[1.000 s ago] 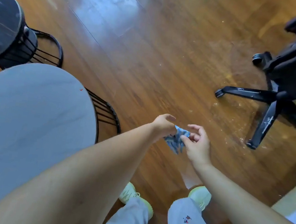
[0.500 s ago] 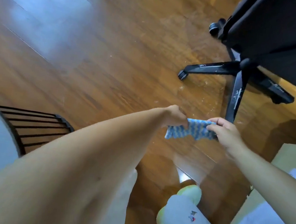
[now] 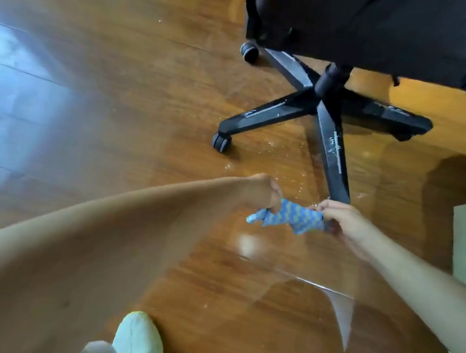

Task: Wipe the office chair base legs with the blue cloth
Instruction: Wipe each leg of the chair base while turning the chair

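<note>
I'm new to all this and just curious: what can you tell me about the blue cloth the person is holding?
The blue cloth is small, soft-looking fabric with pale wavy stripes, bunched and stretched sideways between both hands. The left hand grips one end, the right hand pinches the other; loose corners hang down. It hangs above the wooden floor, close to the tip of the nearest chair base leg.

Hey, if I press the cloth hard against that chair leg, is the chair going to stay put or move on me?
Probably it will roll: the chair base sits on caster wheels on a glossy wood floor. The cloth looks floppy, sagging between the left hand and right hand, so bunching it may help.
</note>
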`<control>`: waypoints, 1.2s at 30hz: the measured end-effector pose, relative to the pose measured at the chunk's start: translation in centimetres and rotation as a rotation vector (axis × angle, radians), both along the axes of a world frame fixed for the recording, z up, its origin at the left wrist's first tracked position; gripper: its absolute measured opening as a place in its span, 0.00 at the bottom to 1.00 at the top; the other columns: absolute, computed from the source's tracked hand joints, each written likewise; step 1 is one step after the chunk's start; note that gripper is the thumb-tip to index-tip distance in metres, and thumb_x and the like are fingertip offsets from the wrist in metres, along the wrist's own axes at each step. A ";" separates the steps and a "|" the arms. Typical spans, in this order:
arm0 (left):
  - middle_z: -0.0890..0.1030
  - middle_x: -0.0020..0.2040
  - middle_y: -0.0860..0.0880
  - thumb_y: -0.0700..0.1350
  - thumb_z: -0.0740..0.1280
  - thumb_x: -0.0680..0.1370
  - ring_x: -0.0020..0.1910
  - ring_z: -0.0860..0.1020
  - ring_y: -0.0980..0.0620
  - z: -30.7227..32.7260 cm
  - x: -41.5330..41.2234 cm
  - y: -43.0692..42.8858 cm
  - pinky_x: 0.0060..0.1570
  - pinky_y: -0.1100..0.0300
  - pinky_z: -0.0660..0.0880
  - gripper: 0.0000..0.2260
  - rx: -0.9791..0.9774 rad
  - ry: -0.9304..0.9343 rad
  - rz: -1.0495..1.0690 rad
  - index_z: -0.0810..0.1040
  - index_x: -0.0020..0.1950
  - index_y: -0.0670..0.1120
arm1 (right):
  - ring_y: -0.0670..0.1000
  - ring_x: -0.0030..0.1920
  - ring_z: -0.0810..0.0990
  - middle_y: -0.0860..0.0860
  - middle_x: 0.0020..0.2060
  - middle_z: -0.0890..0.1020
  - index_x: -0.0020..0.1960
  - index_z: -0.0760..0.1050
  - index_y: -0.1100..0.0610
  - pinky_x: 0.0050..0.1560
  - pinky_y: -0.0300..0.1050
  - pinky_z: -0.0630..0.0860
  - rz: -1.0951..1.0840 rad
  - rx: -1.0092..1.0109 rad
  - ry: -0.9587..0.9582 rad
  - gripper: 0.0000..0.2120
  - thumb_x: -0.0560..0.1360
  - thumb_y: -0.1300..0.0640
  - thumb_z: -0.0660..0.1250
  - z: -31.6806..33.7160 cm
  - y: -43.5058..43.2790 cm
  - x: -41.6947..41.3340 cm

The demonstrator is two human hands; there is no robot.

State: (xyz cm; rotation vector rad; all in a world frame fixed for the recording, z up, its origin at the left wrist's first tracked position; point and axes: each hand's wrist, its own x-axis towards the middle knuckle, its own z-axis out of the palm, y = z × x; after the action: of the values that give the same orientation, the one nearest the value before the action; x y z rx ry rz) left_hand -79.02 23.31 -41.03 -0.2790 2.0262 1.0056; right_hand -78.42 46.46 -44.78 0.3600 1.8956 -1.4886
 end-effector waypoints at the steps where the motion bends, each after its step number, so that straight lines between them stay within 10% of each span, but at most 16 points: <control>1: 0.78 0.47 0.46 0.37 0.72 0.79 0.46 0.76 0.46 -1.1 -1.4 0.8 0.42 0.61 0.74 0.07 0.038 0.044 0.057 0.79 0.51 0.48 | 0.51 0.36 0.71 0.56 0.37 0.79 0.34 0.75 0.55 0.34 0.45 0.63 -0.032 -0.042 -0.026 0.17 0.71 0.72 0.55 -1.4 0.7 -1.7; 9: 0.82 0.47 0.46 0.40 0.72 0.79 0.45 0.78 0.46 -9.6 -9.4 4.2 0.42 0.56 0.72 0.04 0.329 0.294 0.676 0.83 0.46 0.48 | 0.56 0.45 0.79 0.57 0.49 0.79 0.59 0.80 0.60 0.49 0.52 0.79 -0.291 -0.540 0.026 0.17 0.71 0.60 0.66 -8.9 3.7 -11.0; 15: 0.83 0.66 0.38 0.41 0.70 0.80 0.65 0.82 0.38 -11.8 -10.2 6.9 0.67 0.41 0.78 0.14 0.533 0.249 0.862 0.81 0.66 0.42 | 0.57 0.60 0.85 0.57 0.59 0.86 0.67 0.79 0.61 0.63 0.56 0.81 0.026 -0.259 0.066 0.31 0.68 0.49 0.81 -7.2 2.8 -12.4; 18: 0.85 0.62 0.46 0.51 0.71 0.80 0.60 0.85 0.44 -9.8 -9.2 9.5 0.57 0.49 0.81 0.14 0.649 0.178 0.922 0.82 0.65 0.50 | 0.55 0.57 0.87 0.56 0.57 0.87 0.64 0.81 0.61 0.53 0.49 0.84 -0.172 -0.274 0.188 0.24 0.70 0.56 0.79 -4.4 4.4 -12.3; 24: 0.69 0.80 0.46 0.46 0.76 0.76 0.77 0.69 0.41 -13.1 -6.4 13.9 0.74 0.43 0.69 0.41 0.391 0.133 0.621 0.60 0.85 0.55 | 0.55 0.54 0.87 0.54 0.58 0.86 0.69 0.75 0.60 0.53 0.54 0.82 -0.818 -0.392 0.322 0.18 0.80 0.59 0.71 -2.9 10.4 -13.4; 29: 0.82 0.58 0.45 0.33 0.75 0.76 0.48 0.83 0.46 -12.8 -5.7 18.7 0.35 0.60 0.81 0.33 0.536 0.054 0.709 0.68 0.78 0.46 | 0.57 0.54 0.85 0.56 0.58 0.84 0.66 0.75 0.59 0.57 0.56 0.82 -1.018 -0.298 0.254 0.17 0.79 0.57 0.72 -2.0 10.7 -11.7; 33: 0.81 0.59 0.40 0.37 0.68 0.78 0.54 0.82 0.39 -12.8 -6.3 19.3 0.53 0.49 0.82 0.22 0.626 -0.068 0.910 0.74 0.73 0.40 | 0.56 0.51 0.86 0.53 0.53 0.85 0.65 0.76 0.57 0.56 0.56 0.83 -0.990 -0.295 0.279 0.17 0.78 0.55 0.74 -1.7 11.0 -10.6; 36: 0.82 0.56 0.43 0.42 0.64 0.85 0.46 0.82 0.44 -12.7 -6.1 18.8 0.41 0.55 0.79 0.16 0.622 -0.054 0.961 0.75 0.72 0.40 | 0.52 0.46 0.84 0.51 0.48 0.83 0.59 0.76 0.54 0.41 0.49 0.80 -1.056 -0.253 0.315 0.10 0.80 0.54 0.72 -2.4 10.3 -10.2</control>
State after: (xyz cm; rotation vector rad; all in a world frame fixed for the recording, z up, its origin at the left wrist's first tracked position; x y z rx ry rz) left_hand -85.15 42.12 -53.76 -0.9615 1.3798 2.1039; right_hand -88.65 56.76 -47.17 1.1832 1.7644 -2.5474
